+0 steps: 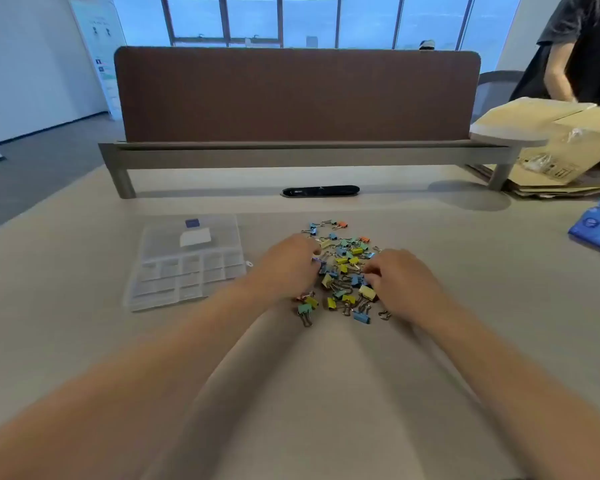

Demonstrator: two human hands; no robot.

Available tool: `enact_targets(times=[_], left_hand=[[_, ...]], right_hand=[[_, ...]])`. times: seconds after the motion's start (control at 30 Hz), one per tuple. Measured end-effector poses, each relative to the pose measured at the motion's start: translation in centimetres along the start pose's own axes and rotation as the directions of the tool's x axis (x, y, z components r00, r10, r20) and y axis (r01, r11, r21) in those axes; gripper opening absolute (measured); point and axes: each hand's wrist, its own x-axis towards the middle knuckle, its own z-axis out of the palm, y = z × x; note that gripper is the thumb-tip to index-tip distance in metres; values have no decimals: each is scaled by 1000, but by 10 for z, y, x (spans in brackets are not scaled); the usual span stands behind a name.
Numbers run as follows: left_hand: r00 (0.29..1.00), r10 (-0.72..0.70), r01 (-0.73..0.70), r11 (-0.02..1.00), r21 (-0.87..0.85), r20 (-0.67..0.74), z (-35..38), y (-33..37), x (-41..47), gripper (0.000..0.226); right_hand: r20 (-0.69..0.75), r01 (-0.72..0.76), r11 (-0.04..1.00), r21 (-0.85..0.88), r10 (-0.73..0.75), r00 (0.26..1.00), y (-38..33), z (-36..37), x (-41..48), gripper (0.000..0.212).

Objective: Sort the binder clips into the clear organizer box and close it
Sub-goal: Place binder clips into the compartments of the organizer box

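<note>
Your left hand [284, 268] and right hand [404, 280] are curling into the binder clips [343, 268] on the tabletop [326, 393], grip unclear. The organizer box [187, 261] is lying left of the clips, a brown partition [297, 95] behind.

One wide-angle view, worn on the head, looks forward and down along the worktop [84, 341] toward the divider panel [291, 95] at twelve o'clock. It sits close over the forearms; the left hand [284, 266] and right hand [404, 277] fall mid-frame, with windows [309, 15] far beyond.
</note>
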Motion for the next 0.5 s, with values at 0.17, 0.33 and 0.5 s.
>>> enact_targets(times=[0.17,0.33,0.5], left_hand=[[999,-27,27,1000,-11,19,6,5,15,31],[994,-104,104,994,19,30,8,12,25,32],[987,-144,139,988,66,77,10,15,30,34]], right_hand=[[38,37,999,13,-37,999,-3,-16,0,24],[128,42,998,-39,-37,991,-2,-24,2,25],[156,-28,998,54,19,988,1,-22,6,11]])
